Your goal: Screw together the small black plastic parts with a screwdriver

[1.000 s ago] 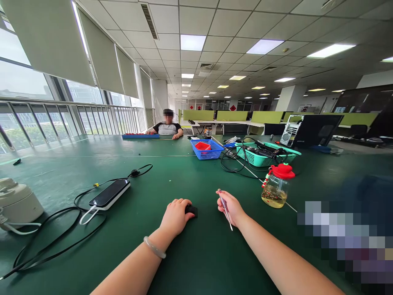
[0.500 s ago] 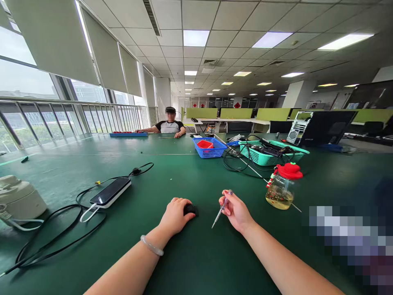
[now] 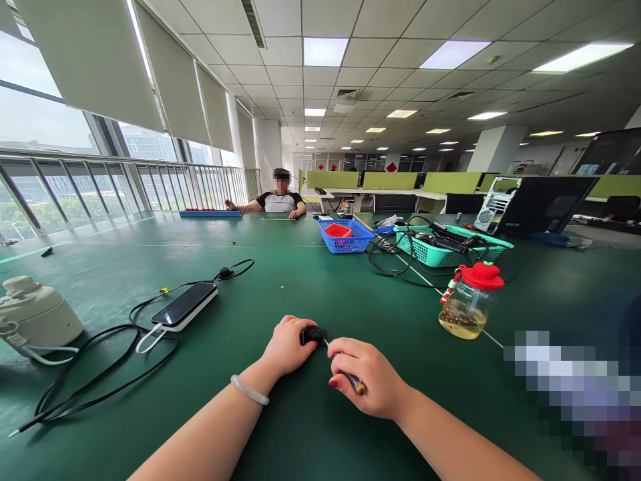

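My left hand (image 3: pixel 286 345), with a pale bangle on its wrist, is closed around a small black block-like part (image 3: pixel 313 335) on the green table (image 3: pixel 300 287). Its exact kind I cannot make out. In my right hand (image 3: pixel 373 371) is a slim screwdriver (image 3: pixel 358 385), the handle's end poking out below the curled fingers. The thin metal tip points left at the black part's right side; whether it touches I cannot tell. Most of the screwdriver's length is hidden by the fingers.
On the left lie a power bank (image 3: pixel 185 306), a black cable (image 3: pixel 83 382) and a pale bottle (image 3: pixel 37 314). A red-lidded glass jar (image 3: pixel 468 310) stands right. Farther back are a blue basket (image 3: pixel 345 244), a green basket (image 3: pixel 431 255) and a seated person (image 3: pixel 281 200).
My right hand has moved left and turned over, bringing the screwdriver's tip up to the black part. My left hand stays almost in place. The seated person's one hand has risen slightly.
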Demonstrator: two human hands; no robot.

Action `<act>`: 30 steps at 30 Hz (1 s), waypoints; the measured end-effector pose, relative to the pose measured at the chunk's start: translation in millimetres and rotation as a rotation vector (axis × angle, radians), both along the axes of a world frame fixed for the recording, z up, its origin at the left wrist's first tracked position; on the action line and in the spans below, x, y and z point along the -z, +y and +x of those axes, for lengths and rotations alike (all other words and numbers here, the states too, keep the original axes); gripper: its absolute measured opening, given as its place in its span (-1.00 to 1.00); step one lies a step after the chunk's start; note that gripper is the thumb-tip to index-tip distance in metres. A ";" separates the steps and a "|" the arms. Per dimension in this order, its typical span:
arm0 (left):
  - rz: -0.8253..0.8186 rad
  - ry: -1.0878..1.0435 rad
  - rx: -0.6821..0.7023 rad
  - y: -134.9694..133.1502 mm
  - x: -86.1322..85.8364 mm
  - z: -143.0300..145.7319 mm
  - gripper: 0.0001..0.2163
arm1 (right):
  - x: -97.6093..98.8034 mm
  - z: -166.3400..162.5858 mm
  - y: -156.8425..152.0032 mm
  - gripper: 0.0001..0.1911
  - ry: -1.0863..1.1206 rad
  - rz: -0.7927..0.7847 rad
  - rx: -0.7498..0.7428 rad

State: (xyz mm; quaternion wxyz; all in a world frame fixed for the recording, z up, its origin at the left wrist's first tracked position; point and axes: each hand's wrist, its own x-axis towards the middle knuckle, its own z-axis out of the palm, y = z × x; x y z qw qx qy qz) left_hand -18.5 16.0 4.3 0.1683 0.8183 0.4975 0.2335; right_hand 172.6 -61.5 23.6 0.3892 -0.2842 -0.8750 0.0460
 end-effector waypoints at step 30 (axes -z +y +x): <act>0.010 0.035 -0.022 4.2 5.2 0.1 -0.66 | 11.7 -4.3 5.2 -0.82 -0.349 0.239 0.201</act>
